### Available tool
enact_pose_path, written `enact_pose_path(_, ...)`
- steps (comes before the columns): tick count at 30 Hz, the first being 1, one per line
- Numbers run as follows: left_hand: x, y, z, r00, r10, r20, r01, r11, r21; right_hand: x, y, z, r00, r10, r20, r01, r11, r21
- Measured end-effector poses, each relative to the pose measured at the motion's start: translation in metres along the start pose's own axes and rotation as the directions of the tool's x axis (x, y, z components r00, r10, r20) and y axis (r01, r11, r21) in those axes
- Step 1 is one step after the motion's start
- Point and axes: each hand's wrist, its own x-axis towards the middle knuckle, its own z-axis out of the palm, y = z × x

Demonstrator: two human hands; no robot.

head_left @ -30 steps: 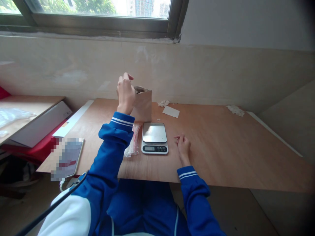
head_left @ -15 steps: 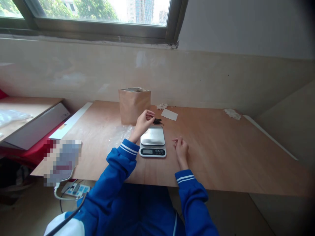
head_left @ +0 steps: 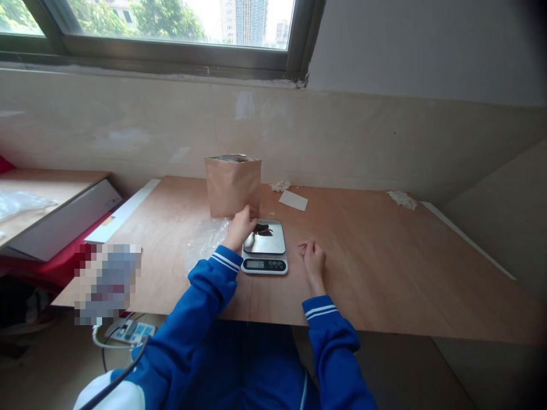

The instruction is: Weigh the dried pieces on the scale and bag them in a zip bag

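My left hand (head_left: 241,228) reaches over the left edge of a white kitchen scale (head_left: 267,245) with a metal plate. Its fingers are closed at one end of a dark, crinkled, dried-looking piece (head_left: 262,229), which sits low at the back of the plate. Whether the piece rests on the metal is hard to make out. My right hand (head_left: 315,259) lies on the table to the right of the scale, fingers curled in and nothing visible in them. An open brown paper pouch (head_left: 233,188) stands upright just behind my left hand.
Left of the scale lies a clear plastic bag (head_left: 206,242). A white card (head_left: 293,200) and crumpled whitish scraps (head_left: 281,186) are behind it. At the left, a blurred-out phone-like object (head_left: 111,279) with a cable lies near the wooden table's (head_left: 397,267) front edge.
My left hand has come down and toward me, bringing the dark piece from behind the scale to over its plate. The right hand stays in place.
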Motion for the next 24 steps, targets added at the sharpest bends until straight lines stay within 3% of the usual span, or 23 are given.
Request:
enact_pose_path(3,-0.006,0.031,-0.019,0.976,0.193,-0.105,-0.168,0.963,0.209,0.001,0.002,0.001,1.0,0.007,-0.001,-0.007,1.0,0.016)
enact_pose_path(5,-0.003,0.054,-0.034,0.91,0.343,-0.233,-0.271,0.917,0.294,0.002,0.003,0.002,1.0,0.015,-0.007,-0.015,1.0,0.027)
enact_pose_path(7,0.007,0.071,-0.048,0.829,0.419,-0.371,-0.29,0.889,0.355,0.002,0.003,0.002,1.0,0.018,-0.011,-0.018,1.0,0.023)
enact_pose_path(9,0.023,0.079,-0.059,0.777,0.426,-0.464,-0.229,0.877,0.423,0.002,0.003,0.002,1.0,0.015,-0.01,-0.015,1.0,0.016)
enact_pose_path(11,0.039,0.077,-0.065,0.795,0.402,-0.454,-0.166,0.864,0.474,0.001,0.002,0.001,1.0,0.016,-0.004,-0.016,1.0,0.018)
enact_pose_path(14,0.05,0.069,-0.069,0.845,0.391,-0.365,-0.169,0.842,0.512,0.001,0.0,0.001,1.0,0.028,0.006,-0.029,0.999,0.024)
enact_pose_path(18,0.038,0.069,-0.074,0.834,0.405,-0.376,-0.141,0.814,0.563,0.0,0.0,0.0,1.0,0.022,0.001,-0.022,0.999,0.031)
enact_pose_path(24,0.018,0.082,-0.089,0.926,0.195,-0.324,0.039,0.804,0.594,0.001,0.004,0.001,1.0,0.004,-0.005,-0.004,1.0,0.015)
